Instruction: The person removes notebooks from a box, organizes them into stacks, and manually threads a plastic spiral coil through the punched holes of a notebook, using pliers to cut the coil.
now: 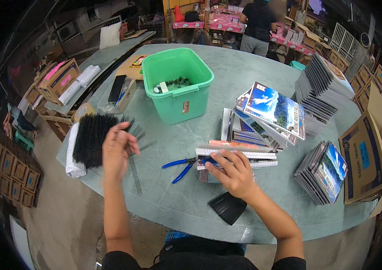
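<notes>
My left hand (120, 146), slightly blurred, is over the right edge of a dense pile of black spiral binding coils (91, 139). Its fingers are loosely bent and apart, and I see nothing in them. A few loose coils (135, 175) trail on the table beside it. My right hand (233, 173) rests with spread fingers on a small stack of unbound notebooks (263, 156) with white page edges. Blue-handled pliers (179, 168) lie just left of that stack, their jaws against it. Below it lies a black, flat, wedge-shaped piece (228, 208).
A green bin (177, 103) holding some coils stands at the back. Fanned notebooks with a blue landscape cover (275, 108), a tall bound stack (319, 90), a shorter stack (323, 173) and an open carton (366, 153) fill the right. A person (258, 27) stands at a far table.
</notes>
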`<state>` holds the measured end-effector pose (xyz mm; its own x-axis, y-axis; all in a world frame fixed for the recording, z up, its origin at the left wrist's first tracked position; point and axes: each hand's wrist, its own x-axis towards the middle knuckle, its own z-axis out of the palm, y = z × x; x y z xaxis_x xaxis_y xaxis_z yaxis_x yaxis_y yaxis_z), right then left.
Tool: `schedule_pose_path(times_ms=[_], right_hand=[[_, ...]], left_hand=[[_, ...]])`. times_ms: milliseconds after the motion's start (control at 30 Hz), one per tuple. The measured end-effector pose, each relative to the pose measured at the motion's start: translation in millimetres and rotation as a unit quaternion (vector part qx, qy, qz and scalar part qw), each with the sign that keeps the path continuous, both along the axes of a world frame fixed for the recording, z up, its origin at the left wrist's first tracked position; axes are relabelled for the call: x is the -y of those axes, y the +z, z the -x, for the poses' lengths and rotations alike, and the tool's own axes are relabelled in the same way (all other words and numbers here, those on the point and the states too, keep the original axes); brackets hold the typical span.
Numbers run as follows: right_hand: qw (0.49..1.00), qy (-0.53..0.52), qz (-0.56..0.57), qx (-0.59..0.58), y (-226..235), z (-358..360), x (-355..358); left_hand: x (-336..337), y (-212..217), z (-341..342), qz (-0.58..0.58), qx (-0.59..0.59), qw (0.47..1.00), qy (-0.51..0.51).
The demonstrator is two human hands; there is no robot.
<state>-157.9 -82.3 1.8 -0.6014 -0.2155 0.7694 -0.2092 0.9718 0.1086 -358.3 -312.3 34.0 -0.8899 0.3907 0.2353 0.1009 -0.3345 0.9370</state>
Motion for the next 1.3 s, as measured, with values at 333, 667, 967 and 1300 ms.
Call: schedule_pose_path(times_ms=[333, 667, 967, 1300], right_hand=[[0.972, -0.057, 0.206, 0.099, 16.0, 42.7, -4.7], [0.976, -0.046, 0.182, 0.115, 17.2, 38.9, 2.9], [0.973, -0.055, 0.165, 0.152, 18.6, 50.0, 16.6], [0.958, 0.003, 0.264, 0.116, 13.8, 61.6, 16.9]], left_hand=[[-82.2, -40.5, -74.3, 0.195, -0.211, 0.957, -0.040], [-84.8, -34.7, -73.9, 0.263, -0.323, 0.907, 0.065], [-51.7, -3.6, -45.1, 0.323, -0.244, 0.910, -0.090], [-66.5, -38.8, -86.0, 0.306, -0.545, 0.775, -0.089]])
